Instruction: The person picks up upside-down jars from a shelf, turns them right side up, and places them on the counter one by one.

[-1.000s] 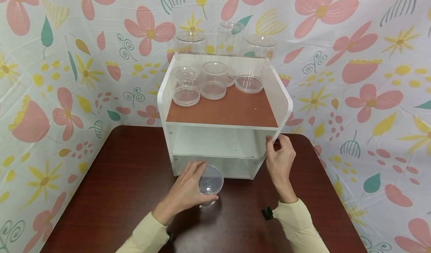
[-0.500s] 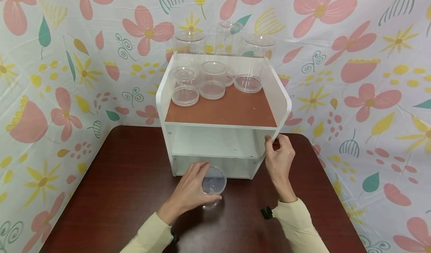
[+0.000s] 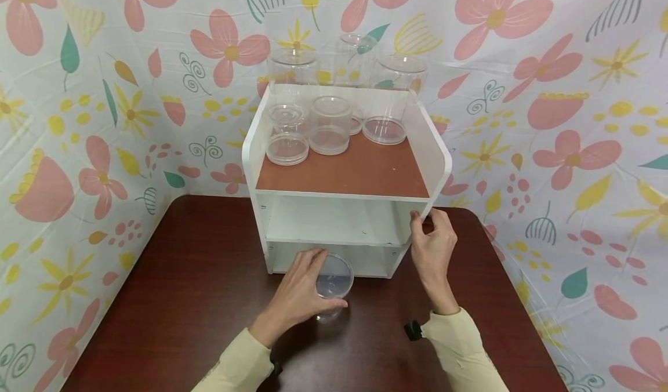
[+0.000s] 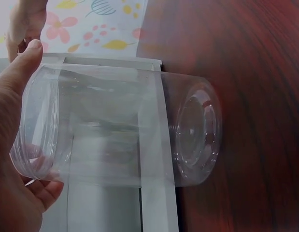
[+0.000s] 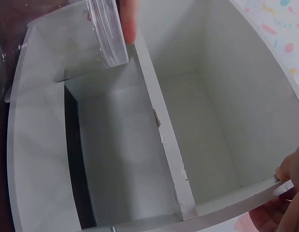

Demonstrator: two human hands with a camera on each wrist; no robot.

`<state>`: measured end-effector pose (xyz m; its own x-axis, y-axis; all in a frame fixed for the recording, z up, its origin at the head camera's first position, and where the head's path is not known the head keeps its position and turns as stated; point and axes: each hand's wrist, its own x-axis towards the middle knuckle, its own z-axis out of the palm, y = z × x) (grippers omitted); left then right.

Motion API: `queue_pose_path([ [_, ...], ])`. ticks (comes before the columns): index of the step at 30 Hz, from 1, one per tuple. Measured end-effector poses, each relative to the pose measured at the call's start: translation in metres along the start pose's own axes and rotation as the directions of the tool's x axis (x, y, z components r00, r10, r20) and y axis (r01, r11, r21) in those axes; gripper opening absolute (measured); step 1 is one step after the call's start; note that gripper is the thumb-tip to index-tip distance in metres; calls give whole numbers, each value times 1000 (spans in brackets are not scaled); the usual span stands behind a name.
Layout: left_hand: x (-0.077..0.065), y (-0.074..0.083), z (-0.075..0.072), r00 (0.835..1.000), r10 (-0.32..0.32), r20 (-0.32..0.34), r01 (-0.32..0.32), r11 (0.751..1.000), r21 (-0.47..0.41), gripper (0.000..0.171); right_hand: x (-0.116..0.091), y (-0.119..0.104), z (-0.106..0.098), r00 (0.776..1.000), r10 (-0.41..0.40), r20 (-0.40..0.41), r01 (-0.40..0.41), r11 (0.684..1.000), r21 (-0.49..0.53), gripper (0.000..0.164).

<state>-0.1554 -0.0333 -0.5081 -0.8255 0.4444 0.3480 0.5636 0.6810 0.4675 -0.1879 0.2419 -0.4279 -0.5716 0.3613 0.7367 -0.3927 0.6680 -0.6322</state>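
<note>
My left hand (image 3: 294, 293) grips a clear plastic jar (image 4: 115, 125) round its lidded top, with the thumb on one side and the fingers on the other. The jar stands roughly upright just in front of the white shelf unit's (image 3: 334, 221) lowest opening, its base over the dark table in the left wrist view. My right hand (image 3: 434, 247) pinches the front edge of the unit's right side panel (image 5: 250, 203), beside the middle compartment. The thumb is on the inner face of that panel, the fingers behind it in the right wrist view.
Several clear jars, among them a wide jar (image 3: 386, 130) at the right, stand toward the back of the unit's brown top (image 3: 355, 174). Both side panels rise above that top. A dark red-brown table (image 3: 209, 299) carries the unit, and a flowered curtain (image 3: 522, 90) hangs behind.
My left hand has shifted slightly to the right with the jar, still in front of the lowest opening. My right hand keeps its hold on the side panel.
</note>
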Motion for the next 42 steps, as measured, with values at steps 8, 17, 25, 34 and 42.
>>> queue_pose_path([
  [8,-1,4,0,999,-43,-32,44,999,11,116,0,-1,0,1000,0,-6,0,1000,7,9],
  [17,-5,18,-34,972,-109,-206,100,993,-54,83,0,-1,0,1000,6,-4,-6,1000,3,9],
  [25,-3,40,-78,952,-184,-245,140,972,-186,66,0,-1,-1,1000,7,2,-7,1000,4,10],
  [34,10,54,-129,936,-132,-326,50,968,-246,65,0,0,-1,1000,-1,5,1,1000,-5,11],
  [42,37,63,-178,899,-109,-425,-41,944,-328,59,0,1,-1,1000,-12,1,12,1000,-15,11],
])
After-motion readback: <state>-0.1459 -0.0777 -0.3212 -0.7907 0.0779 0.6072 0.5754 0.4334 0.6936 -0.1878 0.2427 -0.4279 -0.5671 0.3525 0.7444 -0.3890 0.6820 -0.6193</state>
